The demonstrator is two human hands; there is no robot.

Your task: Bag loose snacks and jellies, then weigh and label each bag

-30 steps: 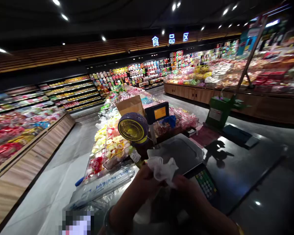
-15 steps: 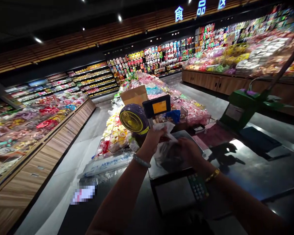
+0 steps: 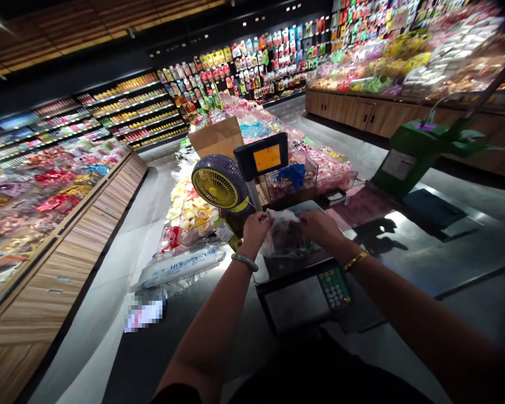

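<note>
A translucent plastic bag [image 3: 287,235] with dark contents rests on the metal plate of a weighing scale [image 3: 273,270]. My left hand [image 3: 256,229] is closed on the bag's left top edge, a grey bangle on its wrist. On the other side my right hand [image 3: 320,227], with a gold bracelet, pinches the bag's right top edge. The scale's keypad [image 3: 334,289] lies toward me. Behind the plate, its raised display [image 3: 267,157] shows orange-lit digits too blurred to read fully.
A purple and yellow fan [image 3: 219,182] stands left of the display. Flat plastic bags [image 3: 185,266] and a blurred-out phone-like item [image 3: 145,315] lie on the counter's left. A green bag-tying device [image 3: 404,160] stands at right. Candy bins [image 3: 252,120] fill the island behind.
The bag has come down onto the scale plate, and my hands have spread apart along its top. The display digits have changed from zeros. My view has tilted downward.
</note>
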